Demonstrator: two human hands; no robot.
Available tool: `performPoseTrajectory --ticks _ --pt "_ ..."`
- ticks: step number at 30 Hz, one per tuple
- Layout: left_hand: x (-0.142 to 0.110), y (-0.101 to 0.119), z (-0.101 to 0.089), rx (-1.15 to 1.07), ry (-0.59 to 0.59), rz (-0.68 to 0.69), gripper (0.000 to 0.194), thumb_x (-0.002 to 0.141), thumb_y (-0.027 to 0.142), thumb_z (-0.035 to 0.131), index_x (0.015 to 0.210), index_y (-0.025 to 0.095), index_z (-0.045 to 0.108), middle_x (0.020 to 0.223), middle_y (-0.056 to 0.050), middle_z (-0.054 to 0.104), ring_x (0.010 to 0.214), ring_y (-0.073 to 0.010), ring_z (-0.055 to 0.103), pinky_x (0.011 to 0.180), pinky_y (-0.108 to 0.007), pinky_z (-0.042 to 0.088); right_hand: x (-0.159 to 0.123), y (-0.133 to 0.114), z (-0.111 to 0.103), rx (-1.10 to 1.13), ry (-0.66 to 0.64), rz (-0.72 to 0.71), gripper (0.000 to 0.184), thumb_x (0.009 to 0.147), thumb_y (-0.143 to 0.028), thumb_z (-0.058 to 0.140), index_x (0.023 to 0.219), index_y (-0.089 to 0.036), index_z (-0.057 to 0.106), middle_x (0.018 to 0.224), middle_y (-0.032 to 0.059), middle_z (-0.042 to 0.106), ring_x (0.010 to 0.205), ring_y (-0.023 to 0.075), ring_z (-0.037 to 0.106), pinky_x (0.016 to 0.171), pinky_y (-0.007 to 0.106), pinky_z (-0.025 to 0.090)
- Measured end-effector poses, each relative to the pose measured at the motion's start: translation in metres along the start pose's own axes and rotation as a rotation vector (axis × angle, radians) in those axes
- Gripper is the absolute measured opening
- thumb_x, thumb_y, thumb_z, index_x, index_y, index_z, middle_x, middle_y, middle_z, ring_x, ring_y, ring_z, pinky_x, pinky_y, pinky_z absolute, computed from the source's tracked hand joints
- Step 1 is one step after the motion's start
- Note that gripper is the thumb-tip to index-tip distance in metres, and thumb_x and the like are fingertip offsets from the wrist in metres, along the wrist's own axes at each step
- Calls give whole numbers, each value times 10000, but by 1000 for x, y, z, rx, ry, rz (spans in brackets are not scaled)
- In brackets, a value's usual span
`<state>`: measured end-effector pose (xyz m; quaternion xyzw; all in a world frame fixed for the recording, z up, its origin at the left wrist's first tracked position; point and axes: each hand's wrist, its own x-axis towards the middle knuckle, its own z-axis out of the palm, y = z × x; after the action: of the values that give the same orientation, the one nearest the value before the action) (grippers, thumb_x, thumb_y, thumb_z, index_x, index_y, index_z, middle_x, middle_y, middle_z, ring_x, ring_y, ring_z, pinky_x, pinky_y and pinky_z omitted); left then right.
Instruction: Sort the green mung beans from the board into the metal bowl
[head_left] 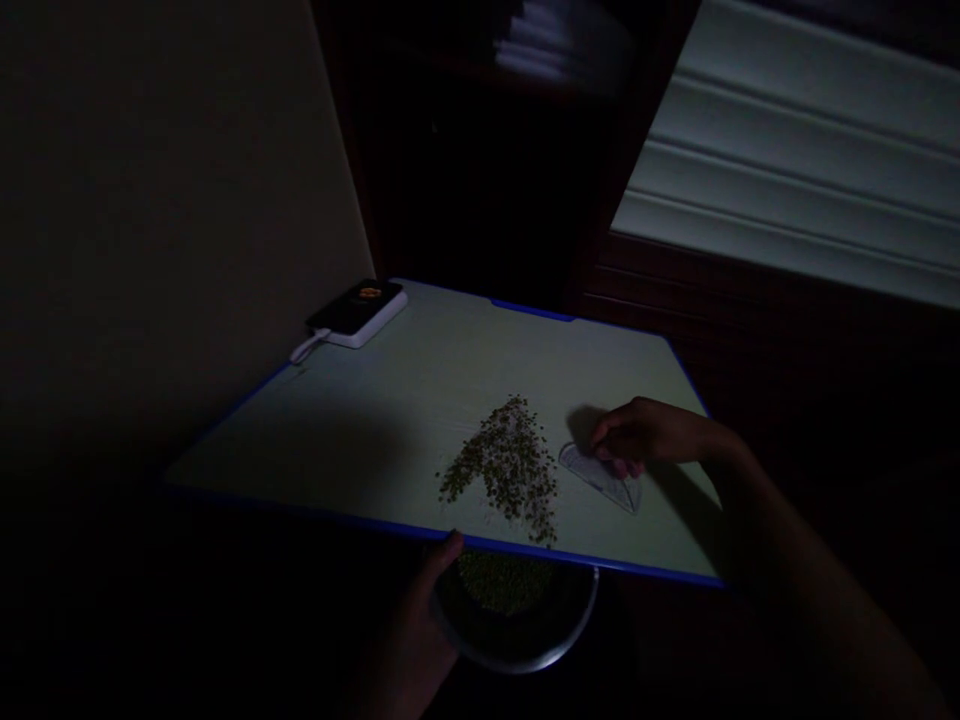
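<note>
My right hand pinches a clear protractor against the pale board, its long edge toward a scattered heap of small green beans or lentils. Below the board's near edge, my left hand grips the rim of a round metal bowl, thumb at the blue border. More of the same green grains lie in the bowl. The board's edge covers the far part of the bowl. The heap is pointed at the far end and splits into two arms toward me.
A dark-topped, white-sided device with a white cable rests at the board's far left corner. A wall rises on the left. Dark wooden furniture stands behind, and a slatted shutter glows at upper right. The room is dim.
</note>
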<state>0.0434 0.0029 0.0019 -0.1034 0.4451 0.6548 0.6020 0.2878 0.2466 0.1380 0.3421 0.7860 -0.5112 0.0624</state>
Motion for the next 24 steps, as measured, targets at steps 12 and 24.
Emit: performPoseTrajectory --ticks 12,24 --pt "-15 26 20 28 -48 -112 247 934 130 638 1165 90 713 1024 -125 843 975 -268 796 912 -417 635 -31 28 -10 -15 343 2 323 901 -478 646 964 -168 710 704 22 725 586 124 629 589 266 500" --pt "-11 26 20 38 -183 -85 209 934 175 662 1129 130 723 995 -85 848 922 -244 799 903 -437 641 -12 12 29 -129 481 28 311 982 -399 639 1175 -155 653 1080 56 705 873 167 693 765 350 602"
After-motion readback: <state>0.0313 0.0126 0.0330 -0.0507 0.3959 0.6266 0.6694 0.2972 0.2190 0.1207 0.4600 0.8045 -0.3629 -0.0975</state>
